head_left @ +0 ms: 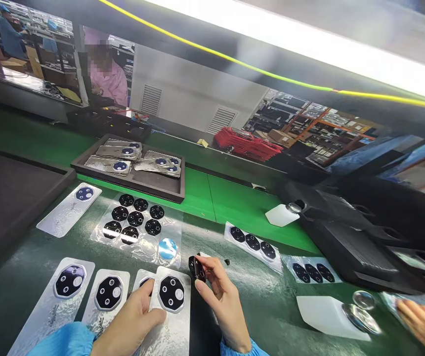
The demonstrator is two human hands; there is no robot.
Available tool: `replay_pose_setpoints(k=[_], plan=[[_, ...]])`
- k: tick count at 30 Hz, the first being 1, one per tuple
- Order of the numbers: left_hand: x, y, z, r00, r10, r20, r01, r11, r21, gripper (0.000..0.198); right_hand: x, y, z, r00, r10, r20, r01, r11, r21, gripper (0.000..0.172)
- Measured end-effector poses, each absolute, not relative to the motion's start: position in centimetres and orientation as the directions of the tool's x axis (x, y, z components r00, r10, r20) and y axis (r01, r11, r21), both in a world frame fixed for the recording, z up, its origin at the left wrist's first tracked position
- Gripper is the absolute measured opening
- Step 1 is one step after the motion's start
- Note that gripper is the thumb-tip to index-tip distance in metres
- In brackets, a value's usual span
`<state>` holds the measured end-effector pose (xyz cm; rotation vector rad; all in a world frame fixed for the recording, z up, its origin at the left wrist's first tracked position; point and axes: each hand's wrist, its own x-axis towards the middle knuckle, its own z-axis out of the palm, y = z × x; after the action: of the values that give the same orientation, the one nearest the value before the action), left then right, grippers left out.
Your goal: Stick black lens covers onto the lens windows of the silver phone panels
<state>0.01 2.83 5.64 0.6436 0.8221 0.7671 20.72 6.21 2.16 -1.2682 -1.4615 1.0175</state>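
My left hand (134, 321) is closed on a silver phone back cover (175, 321), thumb on its face near the black octagonal camera plate. Between thumb and index finger, my right hand (222, 296) pinches a small black camera lens cover (197, 268), tilted just right of that back cover. Part of another silver cover (144, 277) shows behind my left fingers. Further left lie two more covers with black camera plates, a nearer one (105, 301) and an outer one (62, 306). Beyond my hands, a clear sheet (123, 245) carries several black octagonal lens pieces and a blue round film.
A dark tray (153, 190) holds several finished-looking covers at the back. Another cover (67, 212) lies left. Lens strips (234, 242) and white bottles with metal tops (321, 316) stand or lie right. A co-worker's hand (422, 319) is at far right. Red items (245, 143) lie behind.
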Motion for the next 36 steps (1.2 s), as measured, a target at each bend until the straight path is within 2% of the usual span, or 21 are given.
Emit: replay_pose_setpoints(k=[8,19,23,28,32,36], plan=[[0.0,2.9,5.6,0.459,0.786,-0.415,-0.33,0.584,0.742,0.066,21.1,6.4,1.7,-0.049,0.989,0.137,0.269,0.145,-0.952,0.036],[-0.2,2.8,5.3,0.438,0.799,-0.411,-0.277,0.555,0.784,0.056,21.4,6.1,2.8,-0.017,0.985,0.169,0.28,0.167,-0.945,0.034],[-0.2,2.5,4.8,0.407,0.81,-0.423,-0.266,0.548,0.793,0.054,21.3,5.6,4.3,-0.167,0.959,0.229,0.346,0.275,-0.897,0.032],[-0.2,2.2,3.6,0.352,0.826,-0.44,-0.176,0.52,0.836,0.053,19.9,4.6,4.9,-0.353,0.91,0.219,0.443,0.368,-0.817,0.044],[-0.4,1.9,2.0,0.284,0.836,-0.47,-0.118,0.517,0.848,0.057,19.2,4.2,4.8,-0.408,0.886,0.22,0.49,0.416,-0.767,0.047],[-0.6,1.7,0.9,0.27,0.862,-0.429,-0.17,0.482,0.86,0.057,19.1,4.1,4.9,-0.412,0.882,0.23,0.527,0.436,-0.729,0.049]])
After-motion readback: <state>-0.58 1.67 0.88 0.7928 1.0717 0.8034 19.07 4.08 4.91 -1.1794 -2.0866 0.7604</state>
